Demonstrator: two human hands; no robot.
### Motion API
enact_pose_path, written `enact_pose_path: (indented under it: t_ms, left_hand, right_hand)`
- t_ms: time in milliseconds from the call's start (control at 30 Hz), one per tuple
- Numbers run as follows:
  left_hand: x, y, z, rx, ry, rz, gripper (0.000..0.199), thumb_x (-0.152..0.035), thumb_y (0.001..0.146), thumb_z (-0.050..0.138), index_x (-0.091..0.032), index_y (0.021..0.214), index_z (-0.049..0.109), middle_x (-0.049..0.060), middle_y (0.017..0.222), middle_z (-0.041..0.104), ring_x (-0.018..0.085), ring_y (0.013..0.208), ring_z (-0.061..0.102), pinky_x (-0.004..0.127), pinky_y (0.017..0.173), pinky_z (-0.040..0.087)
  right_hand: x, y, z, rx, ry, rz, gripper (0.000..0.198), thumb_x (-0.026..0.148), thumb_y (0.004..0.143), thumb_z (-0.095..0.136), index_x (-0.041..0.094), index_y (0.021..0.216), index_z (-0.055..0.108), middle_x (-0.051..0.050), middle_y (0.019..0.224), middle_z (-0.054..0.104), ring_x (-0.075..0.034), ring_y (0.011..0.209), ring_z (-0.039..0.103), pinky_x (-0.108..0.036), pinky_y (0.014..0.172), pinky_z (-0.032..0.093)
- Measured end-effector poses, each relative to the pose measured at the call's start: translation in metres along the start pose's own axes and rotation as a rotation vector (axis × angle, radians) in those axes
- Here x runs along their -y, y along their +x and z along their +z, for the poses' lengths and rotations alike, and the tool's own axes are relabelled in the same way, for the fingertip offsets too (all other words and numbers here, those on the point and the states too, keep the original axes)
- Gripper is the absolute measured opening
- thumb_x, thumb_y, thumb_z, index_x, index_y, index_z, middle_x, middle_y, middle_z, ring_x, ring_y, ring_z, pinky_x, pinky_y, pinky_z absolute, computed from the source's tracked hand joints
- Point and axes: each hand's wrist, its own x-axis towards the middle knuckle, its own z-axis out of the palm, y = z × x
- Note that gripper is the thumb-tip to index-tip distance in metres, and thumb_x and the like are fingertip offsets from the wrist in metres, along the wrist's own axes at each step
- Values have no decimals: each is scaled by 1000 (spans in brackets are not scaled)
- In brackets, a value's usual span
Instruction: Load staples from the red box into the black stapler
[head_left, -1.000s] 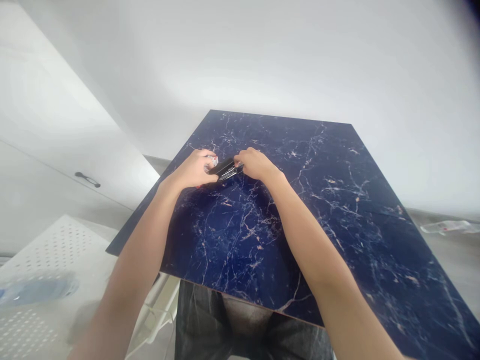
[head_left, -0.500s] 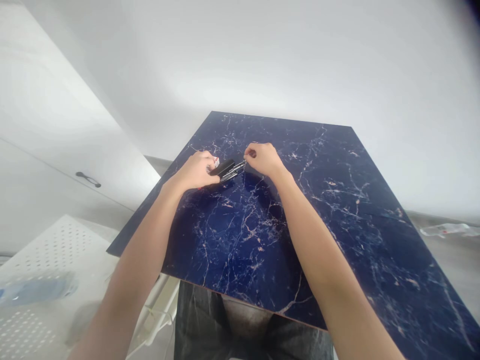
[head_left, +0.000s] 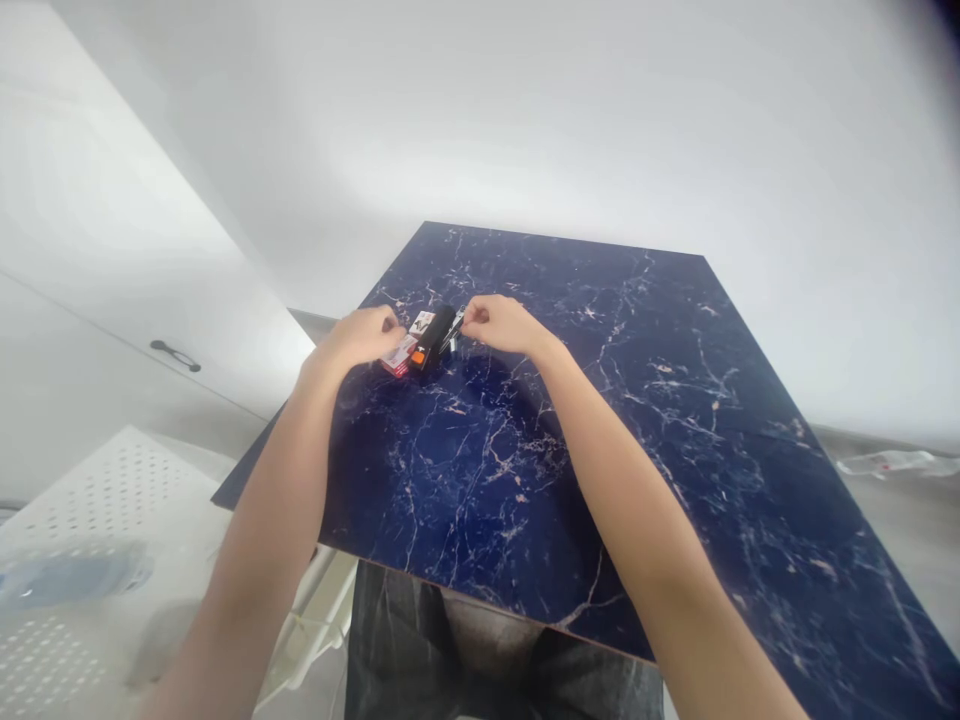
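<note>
My left hand (head_left: 364, 335) is closed, its curled fingertips at the upper edge of a small red-and-white box (head_left: 399, 357). Beside that box lies a long black object (head_left: 436, 335) with an orange part at its near end; it looks like a stapler. Behind the first box, a second small white-and-red box (head_left: 421, 322) shows. My right hand (head_left: 499, 322) pinches the far end of a slim silver-and-black piece (head_left: 454, 330), which lies along the right side of the black object. The fingers hide where that piece ends.
All of this rests on a dark blue marble-patterned table (head_left: 487, 480), near its left edge. A white perforated surface (head_left: 135, 490) with a clear plastic bottle (head_left: 75, 575) stands lower left. A white wall rises behind, and clear plastic wrap (head_left: 896, 463) lies past the right edge.
My left hand has shifted left off the black object, exposing its orange part and the boxes. My right hand has moved left. The black object has turned to point more away from me.
</note>
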Motion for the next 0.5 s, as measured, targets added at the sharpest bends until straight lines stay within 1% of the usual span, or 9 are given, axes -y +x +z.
enact_pose_path:
  t_ms: [67, 100, 167, 233, 300, 367, 433, 500]
  left_hand:
    - [7, 0, -3, 174, 5, -23, 53, -68, 87, 60, -26, 118, 68, 9, 121, 75, 31, 103, 70, 37, 80, 49]
    - [9, 0, -4, 230, -1, -5, 57, -71, 84, 60, -26, 118, 69, 9, 122, 75, 31, 103, 70, 36, 80, 50]
    - [11, -1, -6, 269, -18, 45, 58, -75, 83, 59, -25, 111, 71, 8, 118, 76, 30, 100, 71, 35, 78, 50]
    - [12, -2, -8, 253, -28, 51, 56, -76, 83, 59, -25, 103, 72, 7, 109, 78, 29, 94, 72, 34, 74, 49]
    - [14, -2, -8, 213, -40, 22, 54, -75, 82, 61, -26, 101, 72, 6, 107, 78, 28, 92, 72, 34, 72, 49]
    - [18, 1, -7, 129, -59, -20, 50, -69, 81, 66, -26, 106, 72, 6, 112, 78, 28, 92, 72, 34, 72, 50]
    - [23, 4, -3, 22, -71, -58, 45, -59, 81, 68, -26, 111, 71, 8, 116, 77, 28, 94, 72, 35, 75, 51]
    - [29, 8, 2, -51, -42, -89, 40, -53, 81, 68, -25, 110, 71, 10, 116, 77, 30, 95, 72, 38, 77, 52]
  right_hand:
    - [-4, 1, -2, -47, 34, 24, 10, 20, 87, 64, 19, 93, 71, -5, 100, 78, -20, 93, 70, -32, 87, 51]
    - [-6, 2, -2, -59, 44, 31, 10, 19, 86, 63, 19, 93, 71, -5, 101, 78, -20, 95, 70, -33, 89, 50]
    - [-8, 3, 2, -50, 48, 30, 13, 17, 86, 64, 19, 96, 71, -6, 104, 78, -21, 96, 70, -33, 90, 50]
    - [-8, 3, 9, -18, 51, 12, 16, 18, 85, 67, 19, 100, 71, -5, 104, 79, -20, 95, 71, -32, 88, 51]
    - [-7, 3, 17, 16, 53, -18, 21, 20, 83, 72, 20, 104, 71, -4, 102, 79, -19, 92, 72, -30, 86, 52]
    - [-7, 3, 24, 35, 41, -52, 22, 21, 81, 76, 20, 102, 71, -2, 101, 80, -19, 91, 73, -29, 85, 52]
    - [-7, 4, 29, 35, 14, -77, 16, 19, 80, 75, 20, 96, 72, -1, 98, 79, -18, 91, 73, -28, 85, 51]
    - [-7, 5, 32, 23, -23, -87, 11, 16, 81, 71, 20, 92, 72, -2, 97, 79, -18, 91, 72, -27, 85, 51]
